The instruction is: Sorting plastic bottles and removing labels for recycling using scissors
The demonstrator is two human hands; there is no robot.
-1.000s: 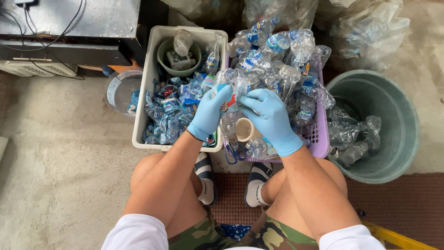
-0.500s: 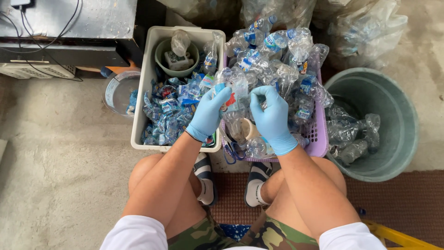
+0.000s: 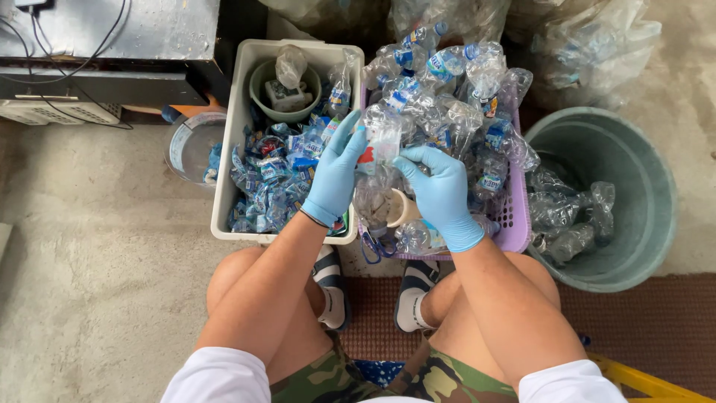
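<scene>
Both my hands wear blue gloves. My left hand [image 3: 334, 173] and my right hand [image 3: 441, 192] grip a crushed clear plastic bottle [image 3: 382, 142] with a red and blue label, held between them over the purple basket [image 3: 514, 222]. That basket is piled with several crushed clear bottles [image 3: 447, 89]. Left of my hands stands a white bin [image 3: 224, 186] full of torn blue bottle labels [image 3: 272, 179], with a green bowl [image 3: 285, 89] at its far end.
A grey-green round tub [image 3: 656, 216] at the right holds a few crushed bottles. Clear plastic sacks [image 3: 582, 45] of bottles lie behind. A small clear round container [image 3: 188, 145] sits left of the white bin. My knees and sandalled feet are below the basket.
My hands have risen a little and drawn together on the bottle. My right hand's fingers have moved onto its label area.
</scene>
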